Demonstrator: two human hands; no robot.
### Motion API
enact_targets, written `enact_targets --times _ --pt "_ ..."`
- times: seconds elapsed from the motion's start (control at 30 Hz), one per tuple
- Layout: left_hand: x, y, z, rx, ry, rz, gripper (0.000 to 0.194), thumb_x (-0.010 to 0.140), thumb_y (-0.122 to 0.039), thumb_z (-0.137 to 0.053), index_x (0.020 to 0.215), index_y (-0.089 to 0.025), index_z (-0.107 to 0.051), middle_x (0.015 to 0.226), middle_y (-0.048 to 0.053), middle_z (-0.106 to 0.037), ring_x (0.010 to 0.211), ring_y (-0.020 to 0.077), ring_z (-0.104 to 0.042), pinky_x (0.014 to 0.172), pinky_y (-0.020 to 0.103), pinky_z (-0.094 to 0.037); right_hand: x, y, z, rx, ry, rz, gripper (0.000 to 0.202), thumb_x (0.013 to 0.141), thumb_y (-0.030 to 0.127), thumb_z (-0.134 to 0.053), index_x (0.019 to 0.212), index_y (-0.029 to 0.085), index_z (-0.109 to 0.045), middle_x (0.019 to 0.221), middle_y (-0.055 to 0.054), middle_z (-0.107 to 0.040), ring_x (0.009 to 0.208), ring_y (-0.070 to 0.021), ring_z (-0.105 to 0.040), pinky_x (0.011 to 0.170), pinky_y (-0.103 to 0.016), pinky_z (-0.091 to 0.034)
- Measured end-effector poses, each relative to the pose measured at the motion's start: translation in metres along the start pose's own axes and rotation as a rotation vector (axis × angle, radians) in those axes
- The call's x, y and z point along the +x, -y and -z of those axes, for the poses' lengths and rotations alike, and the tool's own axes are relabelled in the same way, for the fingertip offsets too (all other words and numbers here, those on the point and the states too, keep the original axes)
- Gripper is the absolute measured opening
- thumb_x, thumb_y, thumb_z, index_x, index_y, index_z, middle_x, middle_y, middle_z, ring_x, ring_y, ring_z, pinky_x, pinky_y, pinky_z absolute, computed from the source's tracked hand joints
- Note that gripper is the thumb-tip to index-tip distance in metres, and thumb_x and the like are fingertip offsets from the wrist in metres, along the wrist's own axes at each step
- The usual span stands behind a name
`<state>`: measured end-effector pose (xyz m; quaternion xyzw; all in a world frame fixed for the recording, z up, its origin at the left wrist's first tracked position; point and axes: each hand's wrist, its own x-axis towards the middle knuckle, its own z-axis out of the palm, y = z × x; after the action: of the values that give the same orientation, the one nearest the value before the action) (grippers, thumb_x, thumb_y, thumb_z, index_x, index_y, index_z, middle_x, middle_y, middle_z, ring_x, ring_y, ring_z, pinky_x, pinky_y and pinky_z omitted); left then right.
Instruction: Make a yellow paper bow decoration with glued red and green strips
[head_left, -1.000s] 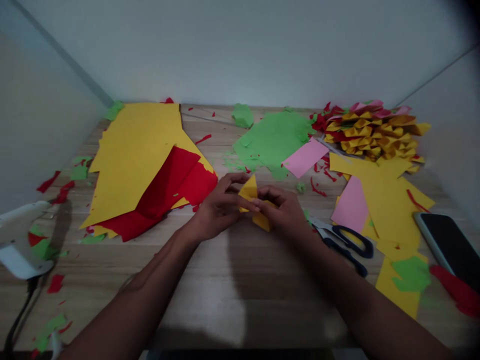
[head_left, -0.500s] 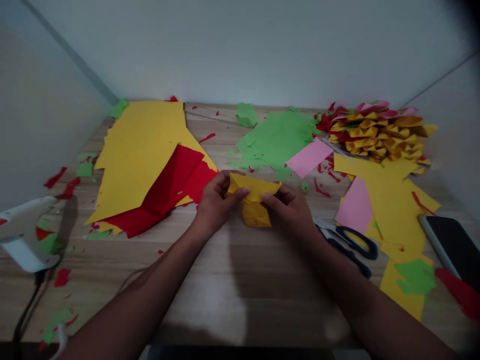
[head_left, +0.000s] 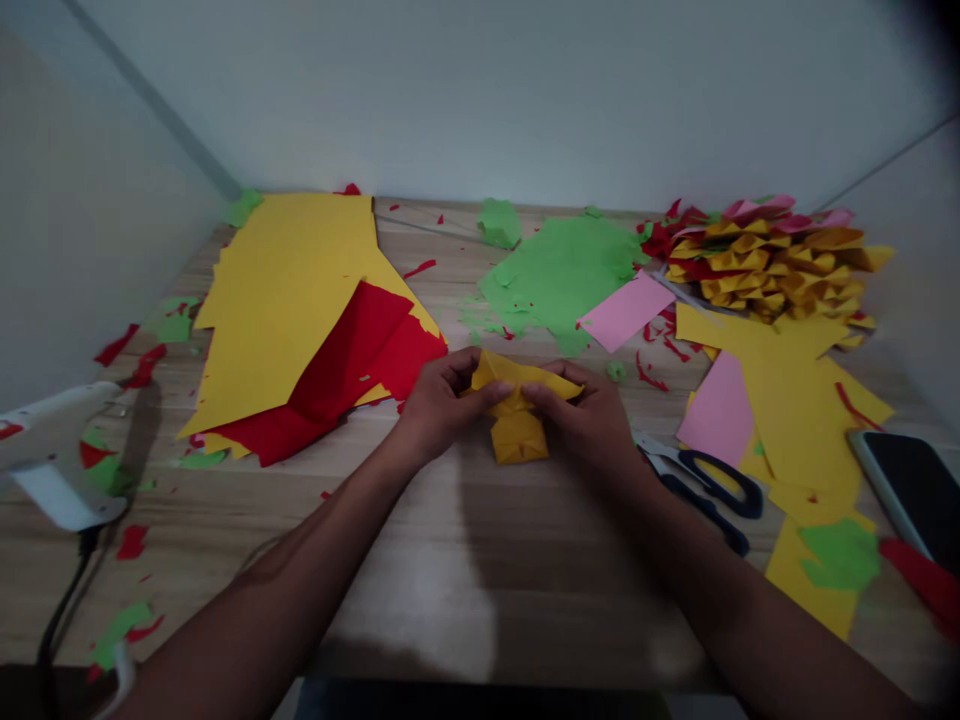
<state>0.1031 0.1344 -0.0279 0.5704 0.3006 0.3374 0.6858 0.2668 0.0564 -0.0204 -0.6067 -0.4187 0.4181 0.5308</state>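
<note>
A folded piece of yellow paper (head_left: 520, 437) is held between both hands above the middle of the table. My left hand (head_left: 448, 398) pinches its left side, thumb on top and fingers behind. On the other side my right hand (head_left: 586, 408) grips it the same way, its thumb close to the left one. The paper's upper part flares out wide, and a squarish folded part hangs below the thumbs. Fingers hide both side edges. Scissors with dark blue handles (head_left: 721, 488) lie just right of my right wrist.
Yellow sheets (head_left: 289, 270) with torn red paper (head_left: 337, 380) lie left; green paper (head_left: 574, 265) is at the back. Folded yellow paper pieces (head_left: 780, 265) are heaped back right, near yellow offcuts (head_left: 795, 400) and a phone (head_left: 911, 490). A white glue gun (head_left: 64, 470) with a cord stands left.
The thumbs have pressed in at the paper's middle, so it looks more pinched there, and its lower part now faces me more squarely. The whole view has shifted slightly.
</note>
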Motion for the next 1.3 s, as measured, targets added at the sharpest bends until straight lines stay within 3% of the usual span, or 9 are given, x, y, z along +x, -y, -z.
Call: enact_targets --times 0.4,0.63,0.8,1.03,1.3 --pt "-0.0004 -0.0024 -0.0024 0.083 -0.026 0.019 0.036 0.065 -0.042 -0.086 0.084 -0.017 -0.069 0.081 0.002 -0.072 0.073 0.015 -0.066 0.069 0.026 -0.057 0.0027 -0.001 0.0012 -0.009 0.066 0.02 0.024 0.071 0.039 -0.077 0.069 0.02 -0.064 0.063 0.003 -0.058 0.058 -0.0117 -0.05 0.055 -0.024 -0.043" --pt "0.0013 -0.0028 -0.0029 0.108 -0.023 0.009 0.034 0.064 -0.044 -0.086 0.079 -0.017 -0.071 0.091 0.006 -0.075 0.084 0.019 -0.07 0.076 0.031 -0.058 0.0019 -0.0035 -0.0011 0.016 0.006 -0.027 0.027 0.069 0.039 -0.078 0.075 0.021 -0.058 0.064 0.005 -0.055 0.054 -0.0101 -0.047 0.048 -0.022 -0.038" --pt "0.0009 0.0018 -0.0004 0.06 -0.096 0.043 0.035 0.067 -0.039 -0.083 0.091 -0.019 -0.068 0.087 0.003 -0.073 0.075 0.0166 -0.068 0.068 0.028 -0.058 0.0015 -0.0064 -0.0009 0.042 0.015 -0.079 0.027 0.075 0.045 -0.073 0.077 0.021 -0.063 0.055 0.005 -0.056 0.046 -0.0107 -0.049 0.046 -0.024 -0.039" --pt "0.0013 0.0038 -0.0022 -0.027 -0.175 0.031 0.038 0.066 -0.031 -0.083 0.094 -0.02 -0.06 0.091 0.0 -0.069 0.077 0.0136 -0.066 0.071 0.025 -0.056 0.0038 -0.0075 0.0004 0.072 0.086 -0.109 0.032 0.075 0.046 -0.074 0.09 0.017 -0.071 0.057 0.002 -0.065 0.046 -0.0121 -0.055 0.047 -0.025 -0.044" --pt "0.0024 0.0032 0.0001 0.111 -0.101 0.021 0.038 0.068 -0.037 -0.08 0.096 -0.019 -0.062 0.091 0.0 -0.069 0.078 0.0157 -0.066 0.07 0.027 -0.056 0.0018 -0.004 -0.0036 0.057 0.012 -0.1 0.03 0.07 0.045 -0.079 0.08 0.02 -0.066 0.055 0.002 -0.066 0.045 -0.0143 -0.059 0.045 -0.025 -0.048"
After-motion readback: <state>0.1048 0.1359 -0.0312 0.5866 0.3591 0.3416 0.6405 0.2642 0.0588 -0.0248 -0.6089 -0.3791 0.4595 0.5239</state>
